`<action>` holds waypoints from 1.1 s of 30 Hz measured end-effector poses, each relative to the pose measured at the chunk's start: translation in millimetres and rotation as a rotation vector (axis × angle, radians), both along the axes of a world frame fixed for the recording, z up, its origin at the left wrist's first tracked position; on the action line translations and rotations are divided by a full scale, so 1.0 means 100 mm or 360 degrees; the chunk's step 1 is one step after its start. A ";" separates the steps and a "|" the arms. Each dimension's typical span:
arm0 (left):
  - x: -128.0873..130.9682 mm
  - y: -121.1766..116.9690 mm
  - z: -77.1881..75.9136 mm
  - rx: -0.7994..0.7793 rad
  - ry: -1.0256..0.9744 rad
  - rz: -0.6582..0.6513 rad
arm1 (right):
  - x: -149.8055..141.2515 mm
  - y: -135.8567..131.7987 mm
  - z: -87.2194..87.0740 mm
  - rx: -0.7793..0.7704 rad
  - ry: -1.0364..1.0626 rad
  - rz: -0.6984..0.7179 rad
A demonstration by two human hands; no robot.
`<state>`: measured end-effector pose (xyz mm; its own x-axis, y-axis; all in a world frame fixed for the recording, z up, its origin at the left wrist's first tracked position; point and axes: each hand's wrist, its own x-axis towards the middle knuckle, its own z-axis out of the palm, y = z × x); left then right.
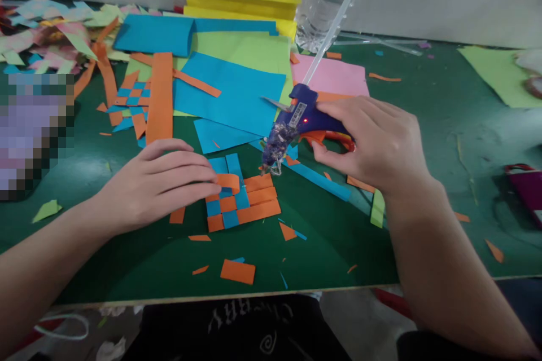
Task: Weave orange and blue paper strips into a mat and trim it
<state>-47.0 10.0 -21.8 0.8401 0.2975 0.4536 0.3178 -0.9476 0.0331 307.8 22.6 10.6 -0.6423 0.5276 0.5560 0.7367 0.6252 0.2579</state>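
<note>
My right hand [376, 138] is wrapped around the handle of a dark blue glue gun [307, 104]. A clear glue stick [339, 17] sticks out of its back, and a small red light glows on its side. Its glue-caked nozzle points down at the upper right edge of a woven paper piece [228, 219] of orange and blue strips. At that piece's left side, the fingertips of my left hand [165, 186] hold back a curled orange paper strip [228, 181]. My left thumb is hidden. Orange-handled scissors [342, 140] lie partly behind the glue gun and my right hand.
Blue paper sheets [232, 90], a pink sheet [334, 73] and a folded yellow sheet [241, 0] lie toward the wall. Paper scraps [55, 34] pile up at back left. A blurred phone-like object [31, 130] is at left; a clear bottle [313, 28] stands behind.
</note>
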 end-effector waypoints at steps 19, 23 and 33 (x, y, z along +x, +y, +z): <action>0.05 -0.01 0.05 -0.0019 0.0052 -0.0037 | 0.00 0.04 0.00 0.0154 0.0167 0.0166; 0.07 -0.02 0.05 0.0001 0.0046 -0.0034 | 0.01 0.05 -0.01 0.0194 0.0187 0.0107; 0.08 0.00 0.03 0.0077 0.0061 -0.0031 | 0.04 0.07 -0.04 0.0287 0.0193 -0.0074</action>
<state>-38.7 10.0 -19.0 0.8626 0.2594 0.4342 0.2992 -0.9539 -0.0246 311.8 29.4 6.2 -0.5425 0.4398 0.7157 0.7959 0.5418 0.2703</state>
